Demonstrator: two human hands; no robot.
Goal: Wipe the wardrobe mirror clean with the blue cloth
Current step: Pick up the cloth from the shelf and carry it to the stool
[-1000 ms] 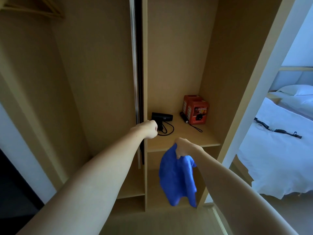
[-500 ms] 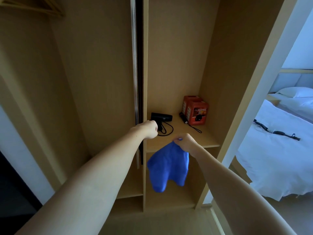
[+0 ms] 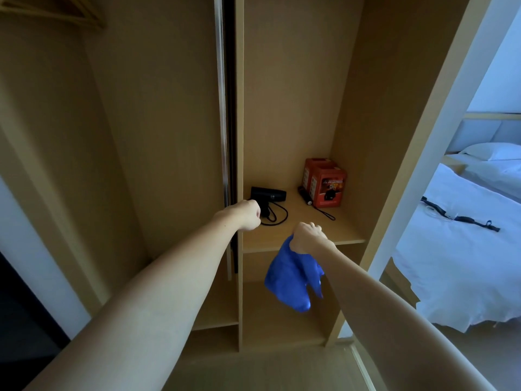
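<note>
Both arms reach into an open wardrobe, the right hand [image 3: 307, 237] gripping the blue cloth [image 3: 293, 280].

The cloth hangs bunched below the right fist, in front of the shelf [image 3: 298, 235] edge and over the open compartment beneath. The left hand [image 3: 248, 214] is curled closed at the sliding door edge [image 3: 225, 136], a narrow metal strip running up from it; whether the fingers clasp that edge cannot be told. Beyond the left hand on the shelf lies a black hair dryer [image 3: 267, 194] with its looped cord; beyond the right hand stand two red boxes [image 3: 324, 182] with a black torch [image 3: 306, 197] just beside them. Left of the left hand the tall hanging bay is open. Right of the right hand, past the wardrobe's side panel, a white bed [image 3: 451, 249] carries a black strap [image 3: 462, 215].
</note>
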